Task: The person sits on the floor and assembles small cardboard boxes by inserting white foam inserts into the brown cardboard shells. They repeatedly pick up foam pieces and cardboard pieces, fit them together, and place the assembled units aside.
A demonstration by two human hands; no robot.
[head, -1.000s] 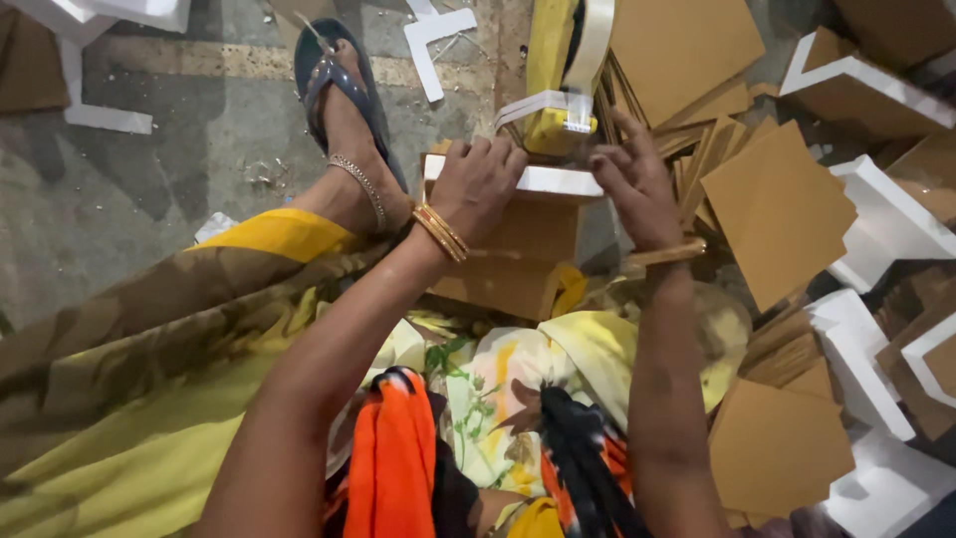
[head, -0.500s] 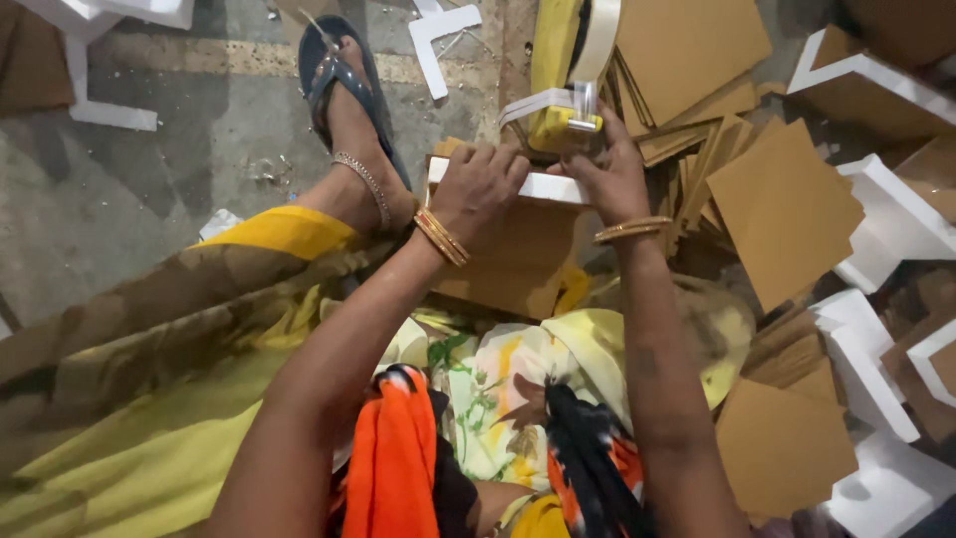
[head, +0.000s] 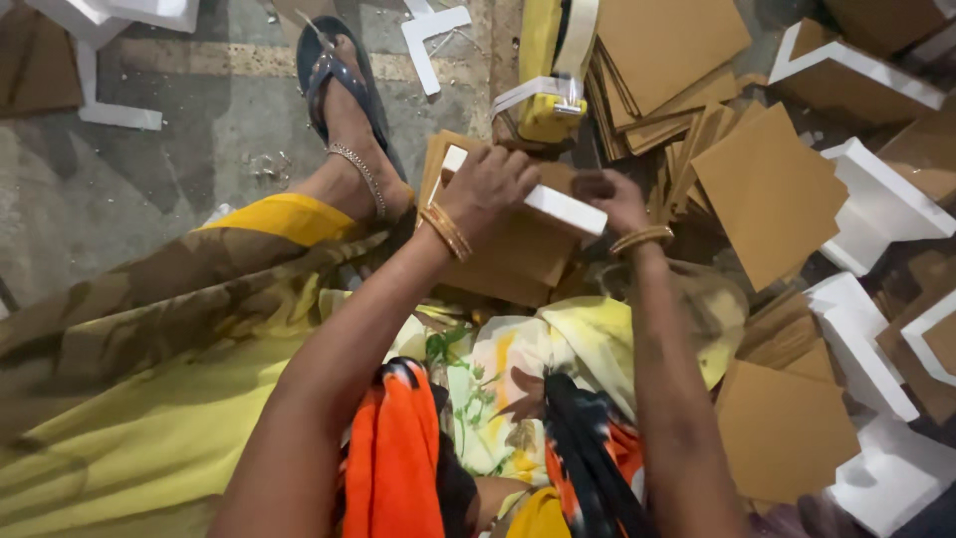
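Concrete floor (head: 199,110), brown board squares (head: 767,189) & white foam corner pcs (head: 876,204) strewn R | L hand (head: 488,184) fingers closed on white-edged brown box (head: 518,234) over lap | R hand (head: 617,199) grips box far end | yellow tape dispenser (head: 548,70) just beyond | sandalled foot (head: 344,110) L

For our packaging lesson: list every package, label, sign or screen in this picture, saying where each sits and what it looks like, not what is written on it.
Cardboard box: centre, under both hands, flat brown.
White foam strip: along the box's top edge, under the left hand; the right hand is at its end.
Brown square boards: heaped at right.
White foam corner pieces: right edge, angular.
Tape dispenser: top centre, yellow and white.
No labels, signs or screens are visible.
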